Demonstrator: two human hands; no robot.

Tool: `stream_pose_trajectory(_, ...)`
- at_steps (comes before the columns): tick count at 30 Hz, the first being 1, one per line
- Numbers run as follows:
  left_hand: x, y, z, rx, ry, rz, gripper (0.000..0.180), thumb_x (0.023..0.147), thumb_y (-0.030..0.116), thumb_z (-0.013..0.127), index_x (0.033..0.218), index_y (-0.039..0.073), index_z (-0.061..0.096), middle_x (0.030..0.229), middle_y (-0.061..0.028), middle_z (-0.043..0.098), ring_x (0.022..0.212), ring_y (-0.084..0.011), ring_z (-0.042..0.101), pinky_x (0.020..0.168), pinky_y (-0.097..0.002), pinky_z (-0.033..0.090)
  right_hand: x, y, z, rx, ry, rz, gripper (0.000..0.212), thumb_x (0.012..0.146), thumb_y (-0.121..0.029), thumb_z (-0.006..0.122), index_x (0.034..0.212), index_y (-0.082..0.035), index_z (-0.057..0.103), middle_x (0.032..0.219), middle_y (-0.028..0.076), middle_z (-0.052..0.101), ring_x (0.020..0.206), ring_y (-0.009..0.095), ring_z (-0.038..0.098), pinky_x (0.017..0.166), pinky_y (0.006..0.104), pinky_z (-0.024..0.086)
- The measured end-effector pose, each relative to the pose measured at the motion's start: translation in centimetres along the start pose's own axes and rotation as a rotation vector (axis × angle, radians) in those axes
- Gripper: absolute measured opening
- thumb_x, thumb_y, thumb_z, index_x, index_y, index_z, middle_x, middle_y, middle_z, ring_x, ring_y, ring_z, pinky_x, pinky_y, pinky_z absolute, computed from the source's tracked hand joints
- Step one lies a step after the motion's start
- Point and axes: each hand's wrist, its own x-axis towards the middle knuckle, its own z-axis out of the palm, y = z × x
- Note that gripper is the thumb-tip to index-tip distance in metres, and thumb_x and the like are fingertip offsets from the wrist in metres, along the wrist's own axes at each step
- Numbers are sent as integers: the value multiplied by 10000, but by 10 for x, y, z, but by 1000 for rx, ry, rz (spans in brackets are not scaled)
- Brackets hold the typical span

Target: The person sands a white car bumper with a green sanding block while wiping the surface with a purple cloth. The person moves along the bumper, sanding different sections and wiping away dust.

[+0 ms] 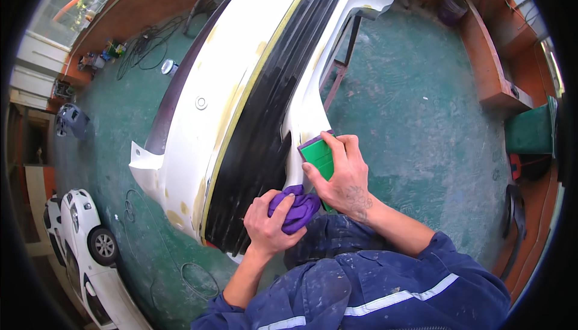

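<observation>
Working from far away, I see through the head camera that my right hand is near the middle of the view, a bit toward 4 o'clock. Its thumb and fingers grip a flat green block with a purple edge. My left hand is at 7 o'clock from the block, its fingers curled around a bunched purple cloth.

The big bumper runs from 7 o'clock up to 1 o'clock, white with a black band and some dull yellow patches. A bar of its stand peeks out at 1 o'clock. The block is right by the white edge strip; I cannot tell how much of its hidden side touches.

I think this step is rubbing that strip smooth and wiping it. To do it well, I should lay the block flat, press softly, and rub along the strip toward 12 o'clock and back. At the bend I should go slowly, so no corner digs in. Then I should wipe lightly with the cloth and feel for bumps. Pushing too hard could scratch it.
</observation>
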Motion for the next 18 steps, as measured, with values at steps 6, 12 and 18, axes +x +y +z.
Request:
stream_pose_trajectory(6,15,-15,-33,-16,121,127,648,606,257,924,1223,121,779,1164,-167,693,886,-343,724,717,-433,595,-6,-29,14,-176,1,100,631,887,-263,890,1384,2,607,1168,197,552,1028,397,678,745,481,611)
stream_pose_trajectory(12,41,-85,-39,312,250,156,637,779,331,879,1391,207,751,1482,-178,575,1298,-393,571,1077,-530,422,25,-41,33,-379,161,165,563,910,-253,866,1354,-10,620,1145,199,534,1002,411,673,760,514,596)
stream_pose_trajectory(18,35,-89,-23,340,291,162,626,799,363,854,1414,316,746,1538,-105,566,1341,-362,555,1087,-532,398,-5,-47,34,-514,129,167,535,909,-256,858,1329,1,650,1148,199,546,1010,418,672,781,514,594)
